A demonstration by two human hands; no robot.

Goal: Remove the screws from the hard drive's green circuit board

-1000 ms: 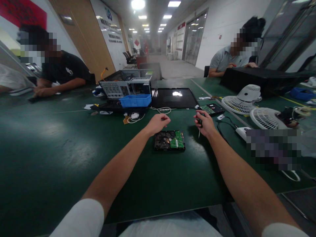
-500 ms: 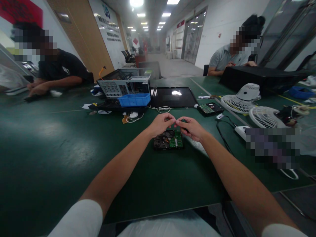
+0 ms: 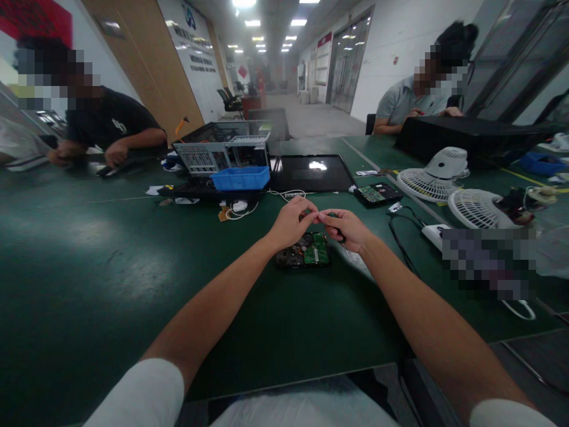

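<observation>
A hard drive (image 3: 306, 251) lies circuit-board side up on the green table (image 3: 111, 261), straight ahead of me. Both hands hover just above its far edge. My left hand (image 3: 291, 222) is pinched, its fingertips meeting those of my right hand (image 3: 347, 228). My right hand is closed round a small screwdriver (image 3: 344, 248) whose thin shaft points down to the table beside the drive. Whatever sits between the touching fingertips is too small to make out.
Behind the drive are a blue bin (image 3: 240, 177), an open computer case (image 3: 224, 153), a black panel (image 3: 313, 172) and a second drive (image 3: 377, 194). Two white fans (image 3: 433, 175) and cables lie to the right. Two people sit at the far corners of the table.
My right hand, holding the screwdriver, moved left from beside the drive to meet my left hand above it. The fingertips of both hands now touch.
</observation>
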